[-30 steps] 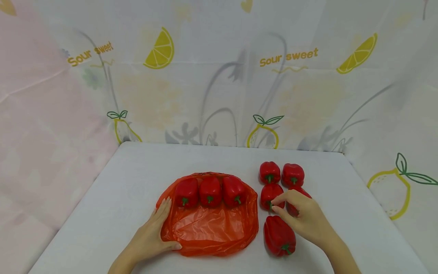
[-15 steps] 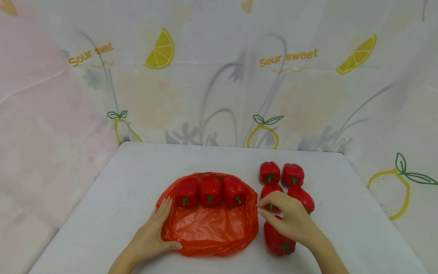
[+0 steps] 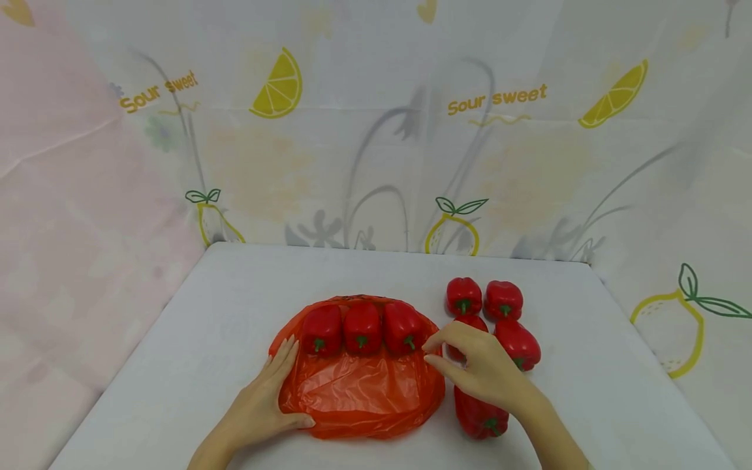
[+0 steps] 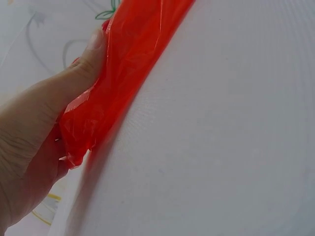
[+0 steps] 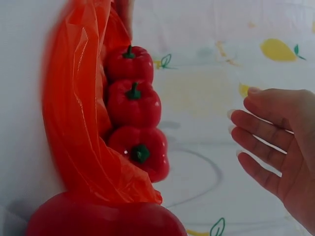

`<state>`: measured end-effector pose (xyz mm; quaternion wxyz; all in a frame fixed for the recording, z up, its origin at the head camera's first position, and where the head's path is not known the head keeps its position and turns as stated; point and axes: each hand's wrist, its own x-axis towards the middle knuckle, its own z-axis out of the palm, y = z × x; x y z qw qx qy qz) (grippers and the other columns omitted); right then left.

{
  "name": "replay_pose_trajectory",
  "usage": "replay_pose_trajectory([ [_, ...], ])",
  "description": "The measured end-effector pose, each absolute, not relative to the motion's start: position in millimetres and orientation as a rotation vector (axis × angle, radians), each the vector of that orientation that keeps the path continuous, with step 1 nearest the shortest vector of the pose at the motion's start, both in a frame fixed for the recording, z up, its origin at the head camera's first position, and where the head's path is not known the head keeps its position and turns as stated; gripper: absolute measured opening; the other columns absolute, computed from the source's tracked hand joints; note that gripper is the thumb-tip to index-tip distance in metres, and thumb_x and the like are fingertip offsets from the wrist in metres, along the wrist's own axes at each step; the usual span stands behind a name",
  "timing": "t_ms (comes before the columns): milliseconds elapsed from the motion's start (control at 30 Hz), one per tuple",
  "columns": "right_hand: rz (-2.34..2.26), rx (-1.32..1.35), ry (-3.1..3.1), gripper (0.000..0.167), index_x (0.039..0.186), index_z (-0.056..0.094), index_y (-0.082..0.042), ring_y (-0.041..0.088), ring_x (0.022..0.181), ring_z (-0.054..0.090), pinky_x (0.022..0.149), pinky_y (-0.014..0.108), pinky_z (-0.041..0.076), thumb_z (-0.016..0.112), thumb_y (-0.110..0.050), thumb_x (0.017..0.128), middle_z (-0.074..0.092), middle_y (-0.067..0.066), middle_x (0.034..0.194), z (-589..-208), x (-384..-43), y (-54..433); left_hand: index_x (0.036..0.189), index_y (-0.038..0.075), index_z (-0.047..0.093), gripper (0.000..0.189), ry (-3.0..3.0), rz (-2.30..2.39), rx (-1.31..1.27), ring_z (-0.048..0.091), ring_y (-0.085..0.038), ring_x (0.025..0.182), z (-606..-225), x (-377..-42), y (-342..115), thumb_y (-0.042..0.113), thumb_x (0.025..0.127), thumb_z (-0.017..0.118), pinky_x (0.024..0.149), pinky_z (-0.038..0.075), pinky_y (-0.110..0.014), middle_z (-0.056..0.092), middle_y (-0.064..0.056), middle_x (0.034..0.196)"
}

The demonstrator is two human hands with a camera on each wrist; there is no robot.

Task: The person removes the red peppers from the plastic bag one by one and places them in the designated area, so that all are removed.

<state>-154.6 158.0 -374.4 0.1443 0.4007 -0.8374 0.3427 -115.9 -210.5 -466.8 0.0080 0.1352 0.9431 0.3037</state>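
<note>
The right hand [image 5: 298, 152] hangs apart from 3 red peppers [image 5: 140, 108] in an orange bag [image 5: 71, 108]

Across the table [image 3: 611, 405] from me, three peppers [image 3: 361, 326] sit side by side along the far side of the bag [image 3: 358, 391]. The left hand [image 3: 261, 401] lies at its left rim, the right hand [image 3: 478, 362] over its right. Beyond that rim are five more peppers [image 3: 517, 343]: two pairs, one behind the other, and a single one in front. Behind the table hangs a cloth [image 3: 376, 150].

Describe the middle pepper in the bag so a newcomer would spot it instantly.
On the white table, find the orange bag touching the left hand. Along its far side sit three red peppers; the middle pepper alone has one on each side.
</note>
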Motion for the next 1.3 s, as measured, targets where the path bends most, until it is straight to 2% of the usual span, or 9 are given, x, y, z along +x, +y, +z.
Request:
replay_pose_trajectory([
  [167,1.019,1.162,-2.483,0.021,0.100,0.067,-0.019,0.008,0.083,0.061,0.070,0.029,0.056,0.077,-0.012,0.083,0.065,-0.016,0.093,-372,-161,146,0.154,0.008,0.020,0.126,2.951,0.948,0.428,0.024,-0.049,0.137,-467,-116,-210,0.074,0.060,0.072,0.091,0.042,-0.065,0.018,-0.014,0.159],
  [300,0.992,1.061,-2.603,0.017,0.101,0.067,-0.021,0.008,0.089,0.061,0.076,0.028,0.055,0.074,-0.021,0.086,0.064,-0.017,0.095,-370,-164,134,0.154,0.008,0.021,0.126,2.952,0.948,0.431,0.024,-0.050,0.137,-467,-116,-210,0.075,0.060,0.072,0.091,0.041,-0.066,0.018,-0.014,0.159],
  [533,0.871,0.838,-2.795,0.026,0.107,0.067,-0.015,0.018,0.099,0.060,0.084,0.035,0.053,0.075,-0.025,0.084,0.067,-0.004,0.103,-372,-172,109,0.154,0.007,0.021,0.125,2.937,0.955,0.425,0.023,-0.050,0.137,-467,-116,-210,0.072,0.060,0.074,0.091,0.041,-0.067,0.018,-0.015,0.158],
  [700,0.675,0.749,-2.856,0.044,0.117,0.062,-0.009,0.025,0.110,0.054,0.091,0.042,0.050,0.079,-0.028,0.081,0.062,0.006,0.116,-378,-176,93,0.154,0.007,0.021,0.125,2.930,0.957,0.418,0.023,-0.051,0.137,-467,-116,-210,0.071,0.061,0.075,0.091,0.041,-0.067,0.018,-0.015,0.159],
  [833,0.416,0.679,-2.918,0.072,0.133,0.050,-0.002,0.038,0.127,0.042,0.103,0.054,0.038,0.082,-0.033,0.076,0.049,0.017,0.136,-384,-179,81,0.154,0.008,0.020,0.125,2.929,0.955,0.417,0.023,-0.051,0.136,-467,-116,-210,0.071,0.061,0.075,0.091,0.040,-0.067,0.018,-0.015,0.158],
  [967,0.252,0.635,-2.968,0.091,0.144,0.035,0.001,0.041,0.138,0.027,0.107,0.060,0.029,0.082,-0.035,0.075,0.034,0.020,0.150,-391,-181,69,0.154,0.009,0.020,0.125,2.925,0.958,0.414,0.023,-0.052,0.136,-467,-116,-210,0.070,0.061,0.075,0.092,0.040,-0.067,0.018,-0.015,0.158],
  [1100,0.225,0.613,-2.995,0.098,0.149,0.028,0.001,0.041,0.141,0.022,0.108,0.060,0.027,0.083,-0.034,0.075,0.028,0.019,0.154,-397,-185,62,0.154,0.009,0.019,0.124,2.921,0.961,0.407,0.023,-0.052,0.136,-467,-116,-210,0.070,0.061,0.075,0.091,0.040,-0.068,0.018,-0.015,0.158],
  [1300,0.281,0.498,-3.082,0.098,0.148,0.028,0.002,0.043,0.140,0.023,0.107,0.065,0.023,0.083,-0.030,0.074,0.030,0.021,0.152,-404,-190,57,0.154,0.009,0.020,0.124,2.919,0.961,0.406,0.022,-0.052,0.136,-466,-116,-210,0.068,0.061,0.077,0.091,0.040,-0.068,0.018,-0.015,0.158],
])
